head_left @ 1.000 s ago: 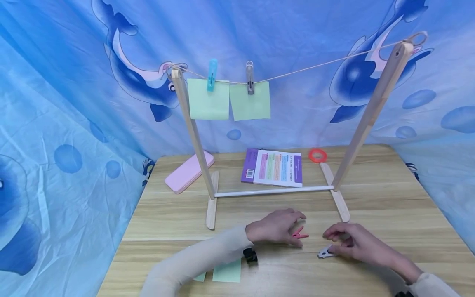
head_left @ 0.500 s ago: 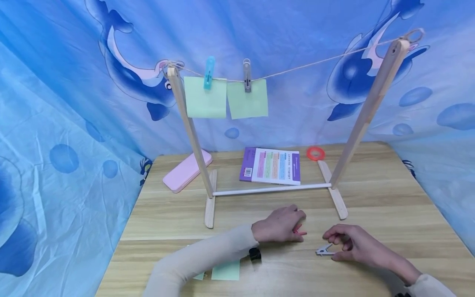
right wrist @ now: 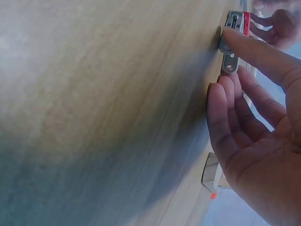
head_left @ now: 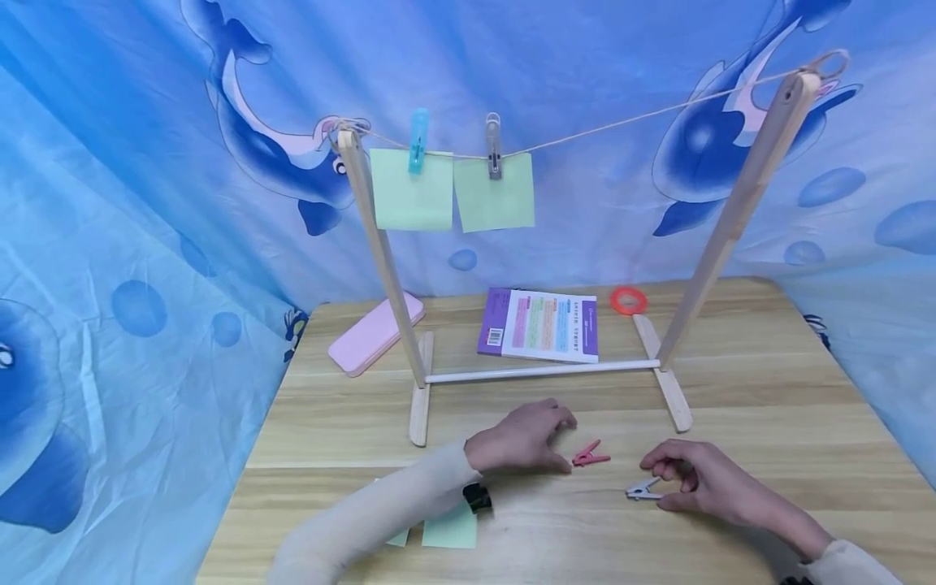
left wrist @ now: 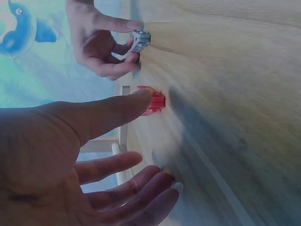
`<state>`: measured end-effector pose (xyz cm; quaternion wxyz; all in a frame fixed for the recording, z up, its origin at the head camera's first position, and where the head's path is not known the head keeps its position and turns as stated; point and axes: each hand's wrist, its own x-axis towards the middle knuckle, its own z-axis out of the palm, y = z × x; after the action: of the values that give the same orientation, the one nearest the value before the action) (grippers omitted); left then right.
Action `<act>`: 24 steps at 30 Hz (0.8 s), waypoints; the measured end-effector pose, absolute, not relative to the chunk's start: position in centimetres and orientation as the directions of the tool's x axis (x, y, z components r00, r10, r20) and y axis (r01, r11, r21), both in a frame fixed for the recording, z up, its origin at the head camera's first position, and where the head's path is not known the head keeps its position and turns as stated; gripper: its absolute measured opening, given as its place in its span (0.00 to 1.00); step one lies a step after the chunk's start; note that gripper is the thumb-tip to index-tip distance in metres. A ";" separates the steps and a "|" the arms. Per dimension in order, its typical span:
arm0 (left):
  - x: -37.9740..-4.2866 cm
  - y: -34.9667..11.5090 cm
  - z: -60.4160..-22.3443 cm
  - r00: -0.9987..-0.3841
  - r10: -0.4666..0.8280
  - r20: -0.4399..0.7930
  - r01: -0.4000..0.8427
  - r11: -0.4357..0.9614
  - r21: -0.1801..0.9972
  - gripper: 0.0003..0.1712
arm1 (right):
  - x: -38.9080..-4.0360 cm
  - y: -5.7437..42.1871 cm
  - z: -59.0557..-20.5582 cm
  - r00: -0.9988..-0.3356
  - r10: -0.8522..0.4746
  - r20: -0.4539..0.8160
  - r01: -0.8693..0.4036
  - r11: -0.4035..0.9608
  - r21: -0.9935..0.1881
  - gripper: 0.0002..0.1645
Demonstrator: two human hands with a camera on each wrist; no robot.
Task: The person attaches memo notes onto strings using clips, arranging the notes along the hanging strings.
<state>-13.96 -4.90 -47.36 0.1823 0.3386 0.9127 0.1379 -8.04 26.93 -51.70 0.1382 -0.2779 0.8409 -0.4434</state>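
Note:
My left hand (head_left: 521, 439) hovers low over the table, fingers spread and relaxed, just left of a small red clothespin (head_left: 587, 457). That clothespin lies on the wood; in the left wrist view my thumb partly covers it. My right hand (head_left: 705, 478) has thumb and curled fingers around the handle ends of a grey clothespin (head_left: 642, 490), whose handles stand apart. How firmly it is held is hard to see. On a string (head_left: 621, 123) hang two pale green paper sheets (head_left: 413, 195), one under a blue clothespin (head_left: 418, 142), the other under a grey clothespin (head_left: 493, 146).
The string runs between two wooden posts (head_left: 738, 215), joined by a white rod (head_left: 541, 373). Behind stand a pink case (head_left: 374, 337), a book (head_left: 541, 325) and a roll of red tape (head_left: 628, 301). More green paper (head_left: 449, 528) lies beneath my left forearm.
My left hand was around the red clothespin and has drawn away to the left, leaving it on the table. The grey clothespin's handles now show more clearly, with my right thumb farther back.

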 end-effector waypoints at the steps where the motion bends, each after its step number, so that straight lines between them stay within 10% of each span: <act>1: -13.9 -5.2 -47.4 -0.701 0.673 -0.237 0.575 0.729 0.372 0.36 | -8.0 26.9 -51.7 -0.807 -0.590 0.015 -0.345 0.451 -0.823 0.24; 24: -10.8 -16.6 -46.1 -0.726 0.609 -0.319 0.474 0.779 0.410 0.39 | -7.9 27.3 -51.8 -0.815 -0.580 0.002 -0.328 0.458 -0.826 0.24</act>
<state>-10.76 -16.58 -46.07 0.2229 0.2954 0.9165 0.1521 -7.92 27.28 -51.76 0.1411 -0.2697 0.8421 -0.4453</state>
